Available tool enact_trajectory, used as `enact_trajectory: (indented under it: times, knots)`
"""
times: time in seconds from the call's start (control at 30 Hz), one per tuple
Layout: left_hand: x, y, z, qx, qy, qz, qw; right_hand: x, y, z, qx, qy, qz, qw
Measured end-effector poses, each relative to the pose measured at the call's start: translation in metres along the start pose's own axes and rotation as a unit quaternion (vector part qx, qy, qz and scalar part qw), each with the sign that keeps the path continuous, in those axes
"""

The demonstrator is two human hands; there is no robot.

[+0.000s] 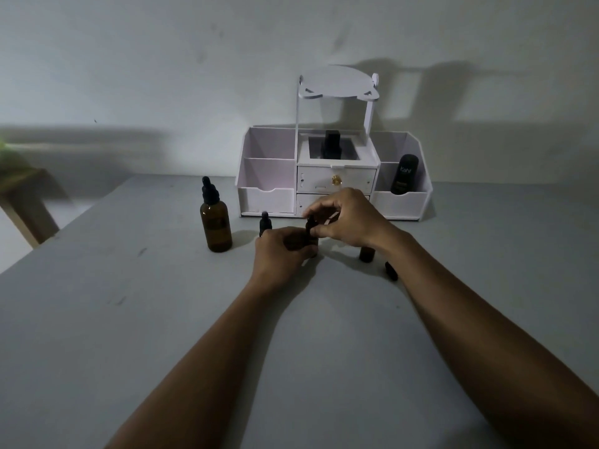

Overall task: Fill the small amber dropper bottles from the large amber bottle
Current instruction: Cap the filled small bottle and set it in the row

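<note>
The left hand (281, 251) wraps around a small amber dropper bottle (309, 238) standing on the grey table (129, 319), while the right hand (350, 218) pinches what looks like its black dropper cap (310, 223) from above, though the dim light hides the details. A second small bottle (265, 223) peeks up just behind the left hand, another (366, 253) stands under the right wrist with a loose dark dropper (391, 270) lying beside it. The large amber bottle (215, 222) stands upright to the left, capped, and a white organizer (334, 176) sits against the wall behind.

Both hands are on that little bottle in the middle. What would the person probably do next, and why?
Probably twist the dropper cap off. The left hand holds the small bottle on the table while the right hand pinches its cap from above. The large amber bottle stands capped and untouched, so opening seems to come before filling.
</note>
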State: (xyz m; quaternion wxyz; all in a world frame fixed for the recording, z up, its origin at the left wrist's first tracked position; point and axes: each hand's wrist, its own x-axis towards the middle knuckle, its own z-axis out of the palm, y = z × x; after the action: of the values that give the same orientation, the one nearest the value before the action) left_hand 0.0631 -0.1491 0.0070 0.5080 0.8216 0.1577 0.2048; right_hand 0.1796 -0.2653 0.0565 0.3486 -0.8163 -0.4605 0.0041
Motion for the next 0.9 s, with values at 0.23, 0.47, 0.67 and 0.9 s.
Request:
enact_trajectory:
  times: [0.23,0.47,0.67,0.9]
  knots:
    - [0.0022,-0.0006,-0.0033,0.015,-0.003,0.009,1.0,0.0028,-0.001,0.0012,-0.013,0.027,0.011,0.999]
    - [0.0,0.0027,-0.0027,-0.001,-0.009,-0.005,1.0,0.0034,0.0019,0.0006,-0.008,0.014,-0.01,1.0]
    - [0.0014,0.0005,-0.0039,0.012,-0.006,0.013,1.0,0.0031,0.0039,0.0003,0.007,0.01,-0.018,1.0]
    - [-0.0012,0.0024,-0.0035,0.014,-0.003,0.015,1.0,0.0027,0.0055,0.0017,0.009,0.027,-0.007,1.0]
